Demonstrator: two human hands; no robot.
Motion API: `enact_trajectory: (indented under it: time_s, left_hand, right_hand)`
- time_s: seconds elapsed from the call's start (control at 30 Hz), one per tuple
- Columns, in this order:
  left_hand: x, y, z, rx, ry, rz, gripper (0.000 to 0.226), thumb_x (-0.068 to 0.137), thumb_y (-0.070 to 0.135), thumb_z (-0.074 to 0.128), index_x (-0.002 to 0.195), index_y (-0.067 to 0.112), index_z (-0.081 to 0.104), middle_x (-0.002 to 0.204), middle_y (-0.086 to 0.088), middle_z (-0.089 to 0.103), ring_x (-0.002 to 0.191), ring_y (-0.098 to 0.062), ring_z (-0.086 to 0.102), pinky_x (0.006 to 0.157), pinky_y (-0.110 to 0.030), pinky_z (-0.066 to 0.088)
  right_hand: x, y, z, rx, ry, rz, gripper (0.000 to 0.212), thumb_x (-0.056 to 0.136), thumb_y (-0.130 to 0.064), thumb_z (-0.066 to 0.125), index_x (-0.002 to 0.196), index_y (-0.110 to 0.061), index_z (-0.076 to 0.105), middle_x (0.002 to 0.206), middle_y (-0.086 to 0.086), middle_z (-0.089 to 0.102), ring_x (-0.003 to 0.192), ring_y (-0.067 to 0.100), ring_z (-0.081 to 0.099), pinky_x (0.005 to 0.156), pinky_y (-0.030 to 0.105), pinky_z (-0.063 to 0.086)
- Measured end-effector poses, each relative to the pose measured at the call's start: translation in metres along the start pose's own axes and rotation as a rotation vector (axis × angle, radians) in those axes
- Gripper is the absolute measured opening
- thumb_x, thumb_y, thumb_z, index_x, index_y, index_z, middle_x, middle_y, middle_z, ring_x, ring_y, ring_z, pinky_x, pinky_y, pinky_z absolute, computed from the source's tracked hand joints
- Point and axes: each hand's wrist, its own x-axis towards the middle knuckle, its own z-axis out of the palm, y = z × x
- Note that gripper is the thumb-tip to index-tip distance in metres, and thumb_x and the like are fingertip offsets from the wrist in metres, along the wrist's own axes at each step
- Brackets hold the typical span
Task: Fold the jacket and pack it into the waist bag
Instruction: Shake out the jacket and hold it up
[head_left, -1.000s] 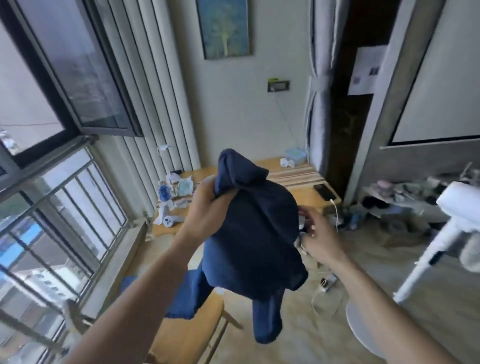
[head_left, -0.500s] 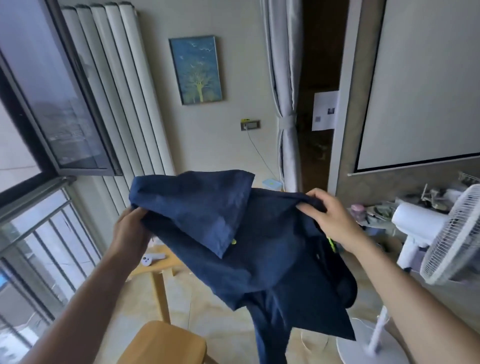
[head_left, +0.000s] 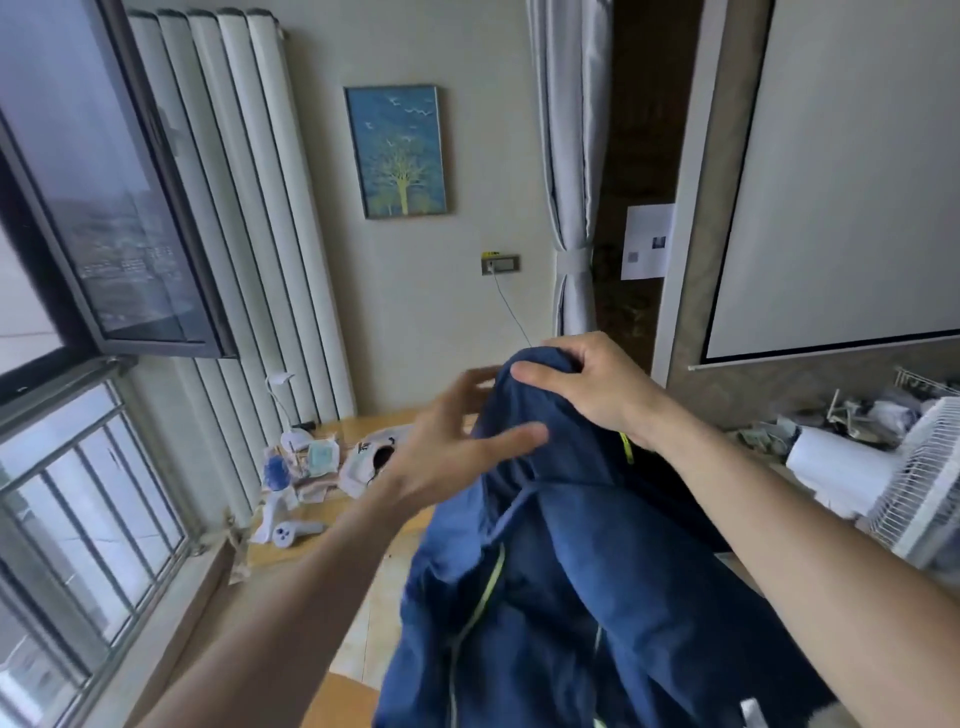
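A dark blue jacket (head_left: 550, 571) with yellow-green zip trim hangs in the air in front of me. My right hand (head_left: 587, 389) grips its bunched top from above. My left hand (head_left: 452, 457) is spread beside the fabric on the left, with its straight thumb laid on the cloth. The lower part of the jacket drops out of the bottom of the view. I see no waist bag.
A wooden table (head_left: 363, 499) stands under the wall with a blue bottle (head_left: 275, 473), a white handheld device (head_left: 291, 532), packets and a small lamp. A white fan (head_left: 919, 488) is at the right. A wooden seat (head_left: 337, 701) sits below. The window is on the left.
The jacket was spread wide between both hands. My left hand has let go and opened, and the right hand now holds the gathered top alone, nearer the centre.
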Motion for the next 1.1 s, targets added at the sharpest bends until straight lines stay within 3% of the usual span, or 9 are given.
enact_trajectory:
  time_s: [0.13,0.27,0.5,0.6,0.73,0.87,0.97,1.03,1.1]
  left_hand:
    - [0.021,-0.017,0.004,0.086,-0.003,0.05,0.015,0.086,0.027,0.074,0.098,0.017,0.075,0.089,-0.004,0.079,0.084,-0.015,0.074,0.08,-0.047,0.06]
    - [0.027,-0.033,-0.015,0.15,0.092,0.133,0.011,0.083,0.026,0.074,0.075,0.026,0.067,0.066,0.007,0.064,0.061,-0.006,0.053,0.058,-0.026,0.045]
    - [0.046,-0.064,-0.055,0.26,0.008,0.15,0.023,0.091,0.034,0.069,0.079,0.016,0.069,0.072,-0.011,0.067,0.06,-0.015,0.05,0.056,-0.029,0.042]
    - [0.056,-0.081,-0.071,0.3,-0.017,0.127,0.033,0.098,0.039,0.06,0.082,0.011,0.067,0.074,-0.015,0.065,0.067,-0.03,0.055,0.062,-0.04,0.047]
    - [0.069,-0.101,-0.093,0.282,0.1,0.083,0.019,0.1,0.012,0.052,0.094,0.01,0.071,0.081,0.002,0.071,0.077,-0.021,0.061,0.071,-0.037,0.049]
    - [0.075,-0.101,-0.092,0.051,0.234,-0.006,0.038,0.088,-0.003,0.038,0.098,0.018,0.069,0.092,0.001,0.073,0.092,-0.022,0.064,0.083,-0.036,0.052]
    - [0.079,-0.1,-0.087,-0.114,0.123,-0.016,0.023,0.094,0.039,0.052,0.089,0.02,0.064,0.087,-0.002,0.071,0.089,-0.027,0.065,0.082,-0.042,0.053]
    - [0.084,-0.107,-0.086,0.134,0.061,0.1,0.047,0.08,0.065,0.066,0.092,0.02,0.059,0.086,0.002,0.071,0.085,-0.021,0.067,0.076,-0.039,0.053]
    - [0.097,-0.117,-0.084,0.455,0.12,0.224,0.047,0.077,0.056,0.076,0.088,0.019,0.051,0.075,0.005,0.064,0.076,-0.026,0.064,0.064,-0.036,0.046]
  right_hand:
    - [0.009,-0.007,0.005,-0.354,-0.102,-0.077,0.041,0.072,-0.053,0.083,0.086,-0.017,0.072,0.083,0.006,0.074,0.078,0.024,0.069,0.075,0.047,0.056]
    - [0.006,0.0,-0.001,-0.621,-0.254,0.063,0.043,0.064,-0.045,0.09,0.096,-0.025,0.069,0.087,-0.009,0.073,0.08,0.008,0.068,0.07,0.031,0.055]
    - [0.021,0.032,-0.01,-0.671,-0.054,0.173,0.018,0.086,-0.027,0.075,0.077,-0.013,0.071,0.076,0.011,0.07,0.067,0.021,0.058,0.059,0.03,0.034]
    - [0.03,0.044,-0.007,-0.558,0.072,0.179,0.013,0.091,-0.011,0.064,0.08,-0.009,0.071,0.08,0.015,0.071,0.077,0.028,0.064,0.064,0.031,0.037]
    - [0.039,0.048,0.005,-0.307,0.27,0.222,0.035,0.09,0.002,0.055,0.092,-0.025,0.078,0.093,-0.001,0.078,0.096,0.022,0.07,0.087,0.039,0.054]
    - [0.054,0.045,0.019,-0.31,0.418,0.208,0.025,0.083,-0.006,0.059,0.091,-0.022,0.078,0.092,-0.002,0.078,0.094,0.023,0.072,0.089,0.046,0.058]
    - [0.064,0.036,0.02,-0.534,0.358,0.171,0.023,0.08,-0.011,0.065,0.094,-0.024,0.078,0.091,-0.007,0.077,0.092,0.016,0.07,0.086,0.042,0.058]
    - [0.07,0.03,0.014,-0.685,0.172,0.192,0.03,0.075,-0.021,0.069,0.104,-0.029,0.075,0.092,-0.014,0.072,0.091,0.015,0.067,0.083,0.039,0.057]
    - [0.077,0.029,0.007,-0.811,-0.112,0.26,0.053,0.067,-0.034,0.068,0.119,-0.034,0.066,0.101,-0.012,0.062,0.097,0.015,0.061,0.086,0.038,0.053]
